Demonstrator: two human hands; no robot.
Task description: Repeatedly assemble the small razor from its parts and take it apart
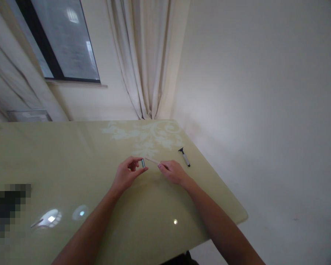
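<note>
Between the thumb and fingertips of my left hand (129,170) is a small razor head (143,162), held upright above the table. My right hand (172,171) grips a thin, pale stick-like tool (152,160), whose tip points left and lies close to the small piece. Whether the tip touches it is too small to tell. To the right of my right hand, a razor (185,158) with a grey and black handle lies on the glossy table (143,232).
Beyond the table hang pale curtains (146,55) beside a dark-framed window (63,36). A plain wall (251,110) runs along the right side. A pixelated dark shape (5,213) is at the left edge. Light reflections show on the tabletop.
</note>
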